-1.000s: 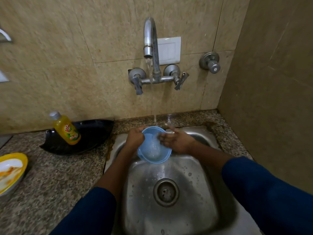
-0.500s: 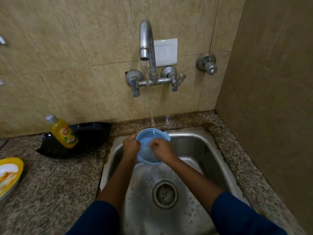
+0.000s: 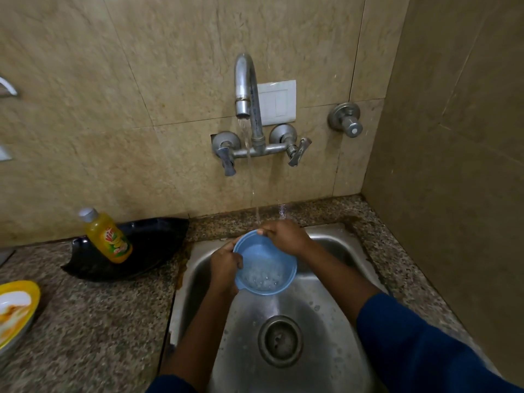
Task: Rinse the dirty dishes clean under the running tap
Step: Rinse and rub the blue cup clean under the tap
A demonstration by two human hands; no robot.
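Note:
A small blue plastic bowl point(image 3: 265, 266) is held over the steel sink point(image 3: 334, 330), with bubbly water inside it. My left hand point(image 3: 225, 269) grips its left rim. My right hand point(image 3: 286, 236) holds the far right rim, fingers curled over the edge. Water runs from the wall tap point(image 3: 245, 89) in a thin stream that lands at the bowl's far rim beside my right fingers. A yellow-rimmed dirty plate point(image 3: 15, 310) with orange food smears lies at the left edge of the counter.
A yellow dish-soap bottle point(image 3: 109, 236) leans in a black leaf-shaped dish point(image 3: 147, 245) left of the sink. The drain point(image 3: 280, 340) sits in the sink's middle. A separate wall valve point(image 3: 346, 120) is right of the tap. A wall closes off the right.
My right hand came out of the bowl's inside and moved up to its far rim. The bowl now tilts open toward me with water pooled in it.

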